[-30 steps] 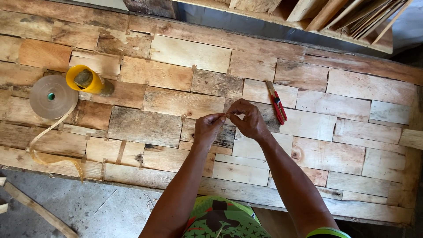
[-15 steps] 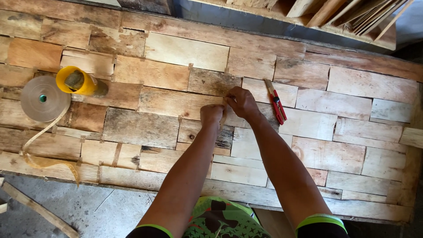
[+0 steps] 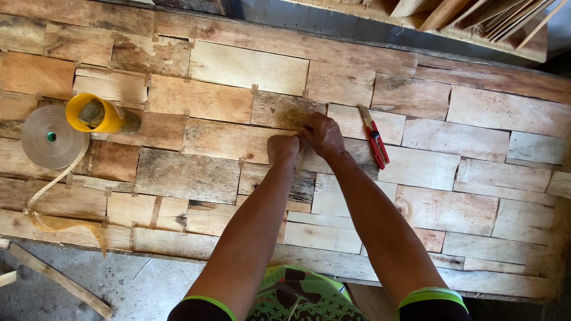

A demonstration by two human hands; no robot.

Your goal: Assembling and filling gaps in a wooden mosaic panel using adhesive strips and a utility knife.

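Left hand and right hand, fingers curled together, pinch a thin tape strip onto rough, patchwork veneer sheets. A red knife lies just right of the fingers.

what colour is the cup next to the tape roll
Yellow. The cup lies on its side beside the tape roll, clearest in the head view.
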